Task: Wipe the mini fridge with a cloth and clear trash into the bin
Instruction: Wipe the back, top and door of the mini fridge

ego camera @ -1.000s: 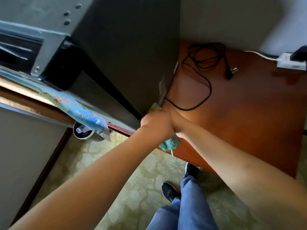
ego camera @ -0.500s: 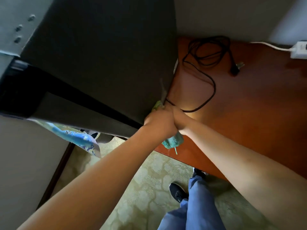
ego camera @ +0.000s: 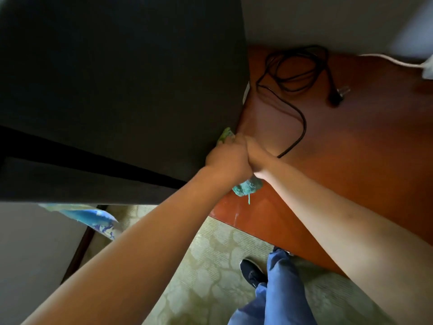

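The dark mini fridge (ego camera: pixel 121 78) fills the upper left and stands on a reddish wooden tabletop (ego camera: pixel 351 146). Both hands meet at the fridge's lower right corner. My left hand (ego camera: pixel 227 160) and my right hand (ego camera: pixel 256 156) are clenched together on a green-teal cloth (ego camera: pixel 247 187). One end of the cloth bulges out below the fists. Another bit pokes out above them, against the fridge side. The fingers themselves are hidden.
A black power cord (ego camera: pixel 297 73) with its plug lies coiled on the tabletop right of the fridge. A white cable (ego camera: pixel 396 61) runs along the far wall. A blue printed paper (ego camera: pixel 93 218) hangs under the fridge's front. Patterned carpet (ego camera: pixel 210 266) and my shoe (ego camera: pixel 251 272) are below.
The view has swung so that the fridge's side fills more of the frame and its open front has dropped out of sight. Both hands stay clasped on the cloth at the same corner.
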